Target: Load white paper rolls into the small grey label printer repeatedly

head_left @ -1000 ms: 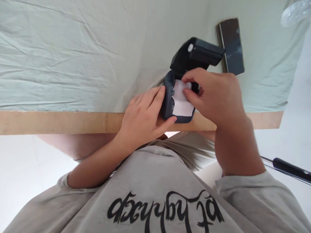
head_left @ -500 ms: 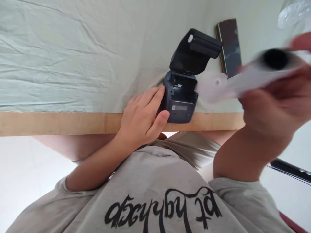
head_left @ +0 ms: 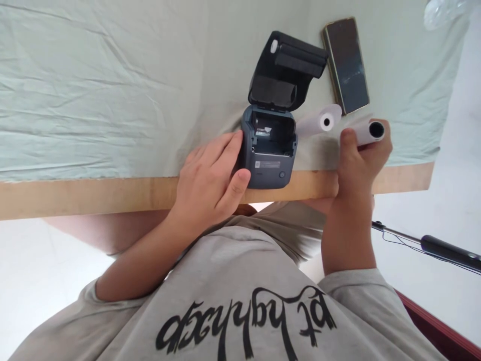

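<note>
A dark grey label printer (head_left: 269, 170) sits by the table's front edge with its black lid (head_left: 285, 65) swung up, and its paper bay shows no roll inside. Flat along the printer's left side lies my left hand (head_left: 210, 175), fingers stretched out and thumb apart near the front corner. To the right, my right hand (head_left: 361, 155) is closed around a white paper roll (head_left: 361, 134), whose dark hollow core faces me. A second, thinner white paper roll (head_left: 313, 124) with a small core rests between the printer and my right hand, its loose end curling up behind.
A smartphone (head_left: 346, 65) in a gold-edged case lies behind the rolls. Clear crumpled plastic (head_left: 443, 12) is at the far right. A pale green cloth (head_left: 112, 90) covers the table up to its wooden front edge (head_left: 93, 195). A black pole (head_left: 447, 250) stands off to the right.
My right hand has come down and away from the camera with its paper roll, now near the table edge. My left hand remains against the printer. The view has shifted slightly.
</note>
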The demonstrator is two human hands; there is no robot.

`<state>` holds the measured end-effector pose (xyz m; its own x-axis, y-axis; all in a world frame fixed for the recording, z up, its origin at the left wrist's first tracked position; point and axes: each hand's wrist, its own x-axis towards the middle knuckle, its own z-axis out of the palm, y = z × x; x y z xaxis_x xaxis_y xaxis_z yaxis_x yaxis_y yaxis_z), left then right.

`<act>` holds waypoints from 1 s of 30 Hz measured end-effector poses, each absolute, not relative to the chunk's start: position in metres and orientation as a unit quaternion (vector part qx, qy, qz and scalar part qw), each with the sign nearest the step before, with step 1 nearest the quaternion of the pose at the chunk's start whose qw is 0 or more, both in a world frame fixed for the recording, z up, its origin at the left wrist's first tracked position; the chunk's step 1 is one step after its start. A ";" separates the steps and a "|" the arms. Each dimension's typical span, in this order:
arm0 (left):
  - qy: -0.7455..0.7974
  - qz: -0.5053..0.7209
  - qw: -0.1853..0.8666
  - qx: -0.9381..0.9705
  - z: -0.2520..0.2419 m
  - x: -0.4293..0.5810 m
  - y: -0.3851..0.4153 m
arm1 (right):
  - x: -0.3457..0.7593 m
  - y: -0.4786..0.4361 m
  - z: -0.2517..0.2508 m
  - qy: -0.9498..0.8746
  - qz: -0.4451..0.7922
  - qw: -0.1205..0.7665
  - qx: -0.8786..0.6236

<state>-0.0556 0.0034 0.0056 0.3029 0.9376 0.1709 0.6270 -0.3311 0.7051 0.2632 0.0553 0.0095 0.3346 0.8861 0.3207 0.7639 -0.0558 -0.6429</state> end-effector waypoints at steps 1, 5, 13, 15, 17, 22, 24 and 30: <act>0.513 0.290 0.268 0.762 0.006 -0.055 0.003 | 0.266 0.056 0.008 -0.593 0.061 0.369 -0.713; 0.514 0.294 0.265 0.761 0.007 -0.055 0.004 | 0.273 0.055 -0.001 -0.644 0.037 0.334 -0.688; 0.507 0.291 0.268 0.766 0.006 -0.058 0.004 | 0.253 0.043 0.012 -0.661 -0.096 0.434 -0.605; 0.504 0.294 0.269 0.766 0.005 -0.059 0.004 | 0.239 0.043 0.020 -0.679 -0.075 0.430 -0.590; 0.503 0.297 0.274 0.764 0.005 -0.059 0.004 | 0.226 0.045 0.024 -0.704 -0.020 0.384 -0.598; 0.508 0.285 0.281 0.763 0.005 -0.058 0.003 | 0.210 0.054 0.014 -0.728 -0.009 0.309 -0.611; 0.510 0.278 0.279 0.765 0.006 -0.058 0.003 | 0.210 0.056 0.009 -0.721 0.012 0.314 -0.617; 0.508 0.283 0.272 0.767 0.007 -0.058 0.004 | 0.208 0.049 0.004 -0.750 0.129 0.328 -0.560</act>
<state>-0.0582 0.0038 0.0071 0.3230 0.9332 0.1573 0.6256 -0.3353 0.7044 0.2077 0.0489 0.0041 -0.1584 0.9242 0.3476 0.7551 0.3402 -0.5604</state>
